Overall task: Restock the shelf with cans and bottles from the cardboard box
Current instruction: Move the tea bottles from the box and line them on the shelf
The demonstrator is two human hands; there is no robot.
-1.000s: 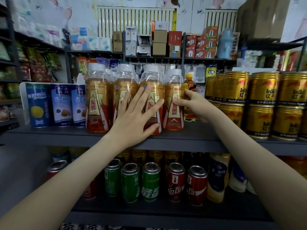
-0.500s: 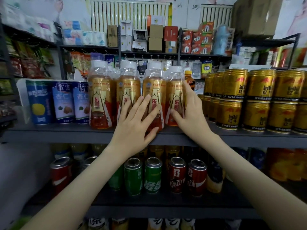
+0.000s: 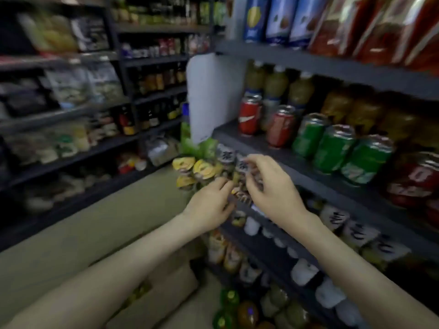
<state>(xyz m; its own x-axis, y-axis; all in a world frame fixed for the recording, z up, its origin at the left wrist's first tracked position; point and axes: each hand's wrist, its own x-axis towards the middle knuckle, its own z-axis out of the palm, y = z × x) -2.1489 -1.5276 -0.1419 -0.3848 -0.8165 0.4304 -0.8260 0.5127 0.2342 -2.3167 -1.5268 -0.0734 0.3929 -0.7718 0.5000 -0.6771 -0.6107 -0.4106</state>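
Centre frame, left hand (image 3: pixel 209 205) and right hand (image 3: pixel 273 188) curl, grasp blurred beyond telling; shelf (image 3: pixel 332 67) looks mostly full, cardboard box (image 3: pixel 166 293) waits below.

Both bare arms reach forward — left hand (image 3: pixel 210 206) and right hand (image 3: pixel 273 191) close together, fingers loosely curled.

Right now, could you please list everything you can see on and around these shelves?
Blue cans: three, blue, top shelf.
Red cans: two, red, middle shelf, left end.
Green cans: three, green, right of the red cans.
Bottles: three, yellow-green, behind the red cans.
Panel: one, white, shelf end.
Cardboard box: one, tan, floor below.
Yellow-lidded goods: several, blurred, lower shelf corner.
Left hand: one, at the yellow-lidded goods, grip blurred.
Right hand: one, beside it, grip blurred.
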